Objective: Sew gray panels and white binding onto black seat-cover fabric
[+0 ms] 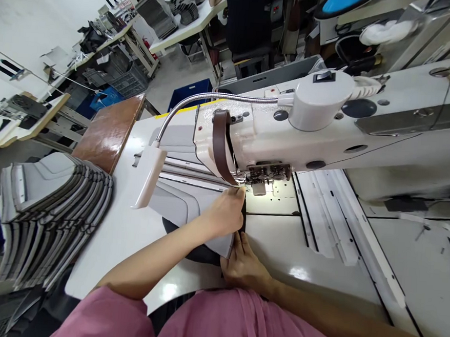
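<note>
A grey fabric panel [176, 203] with curved seams and black edging lies under the head of the sewing machine [265, 140]. My left hand [225, 212] is closed on the panel's right edge, its fingertips just before the presser foot [242, 178]. Directly below it, my right hand [245, 265] grips the near corner of the same edge, where black material [203, 255] shows beneath the grey. The right thumb is hidden. A lit patch of the metal needle plate [272, 205] lies right of my left fingers.
A tall stack of similar grey panels [52, 208] stands at the left. A lamp [150, 176] on a bent metal neck hangs over the work. Long white strips [330, 212] lie on the table at the right. Another person [246, 21] is at the back.
</note>
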Demonstrator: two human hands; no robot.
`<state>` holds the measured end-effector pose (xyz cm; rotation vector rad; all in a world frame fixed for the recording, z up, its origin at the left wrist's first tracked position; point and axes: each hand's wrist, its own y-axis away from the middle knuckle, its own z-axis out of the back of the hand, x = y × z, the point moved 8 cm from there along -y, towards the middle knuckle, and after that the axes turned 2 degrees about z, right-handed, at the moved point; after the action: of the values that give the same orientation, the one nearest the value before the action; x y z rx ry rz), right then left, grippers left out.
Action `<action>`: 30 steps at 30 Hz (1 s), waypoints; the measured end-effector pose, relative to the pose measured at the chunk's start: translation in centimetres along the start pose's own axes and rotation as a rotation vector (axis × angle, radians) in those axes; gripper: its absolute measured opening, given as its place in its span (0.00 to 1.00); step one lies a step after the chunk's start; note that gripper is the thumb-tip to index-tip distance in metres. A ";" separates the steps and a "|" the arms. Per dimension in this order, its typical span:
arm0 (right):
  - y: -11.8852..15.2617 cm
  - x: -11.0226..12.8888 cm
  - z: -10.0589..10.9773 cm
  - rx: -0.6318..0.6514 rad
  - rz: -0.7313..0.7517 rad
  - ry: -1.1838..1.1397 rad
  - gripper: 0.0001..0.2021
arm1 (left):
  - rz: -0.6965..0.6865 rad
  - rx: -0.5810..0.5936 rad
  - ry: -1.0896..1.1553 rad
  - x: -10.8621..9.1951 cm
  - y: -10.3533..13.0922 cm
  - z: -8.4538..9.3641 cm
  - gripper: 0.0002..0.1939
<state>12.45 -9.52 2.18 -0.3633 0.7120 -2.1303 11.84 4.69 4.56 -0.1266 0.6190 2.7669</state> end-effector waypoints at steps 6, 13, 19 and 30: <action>-0.7 -0.9 -0.8 0.094 0.017 -0.037 0.07 | 0.070 -0.064 0.018 0.7 -1.1 0.1 0.12; 0.5 0.2 0.4 0.020 -0.075 0.045 0.14 | 0.129 -0.035 0.125 0.5 4.2 -1.3 0.34; 1.0 0.6 0.0 0.012 -0.012 0.008 0.16 | 0.158 -0.177 0.219 0.3 5.3 -2.8 0.27; 0.6 -0.8 -1.6 0.157 0.013 -0.113 0.16 | -0.011 -0.294 0.152 0.6 3.3 -2.5 0.22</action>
<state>12.57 -8.62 0.54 -0.3889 0.4780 -2.1190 10.30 0.92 3.55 -0.4062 0.2399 2.8391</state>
